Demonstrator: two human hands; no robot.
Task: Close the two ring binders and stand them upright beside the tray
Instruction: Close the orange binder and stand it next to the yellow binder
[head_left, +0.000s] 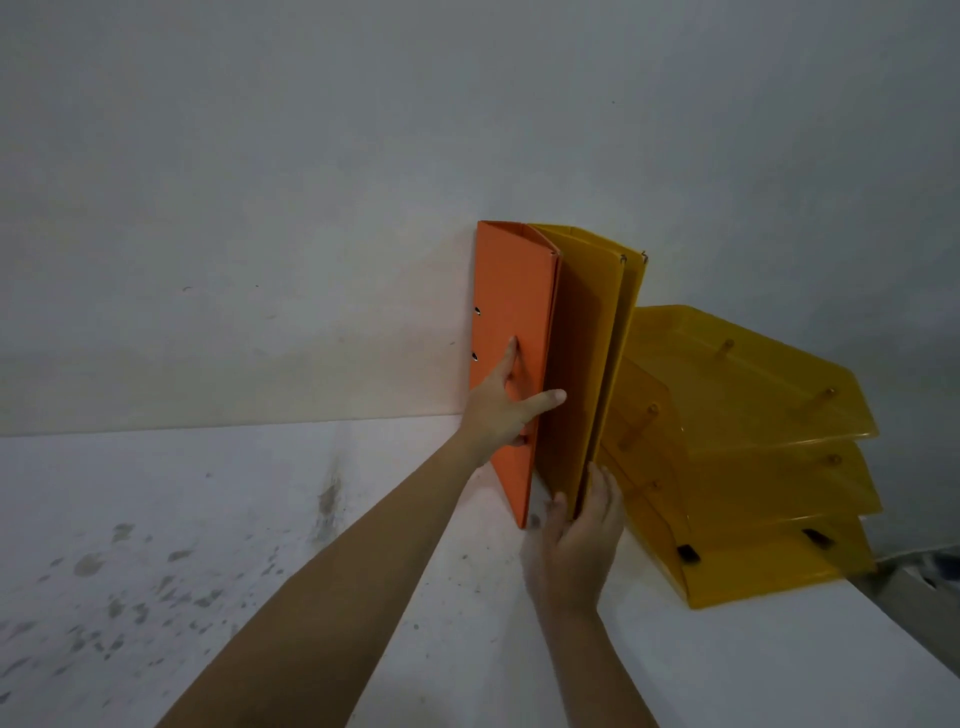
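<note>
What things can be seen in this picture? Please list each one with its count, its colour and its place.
orange binder: one, orange, standing upright on the table against the wall, left of the yellow binder.
yellow binder: one, translucent yellow, standing upright between the orange binder and the tray stack.
tray stack: one stack of three tiers, translucent yellow, at the right on the table, by the wall.
table: one, white with dark stains, across the lower part of the view.
wall: one, white-grey, behind everything.
left hand: one, flat on the orange binder's left cover, thumb across to the yellow binder.
right hand: one, at the yellow binder's lower front edge.
</note>
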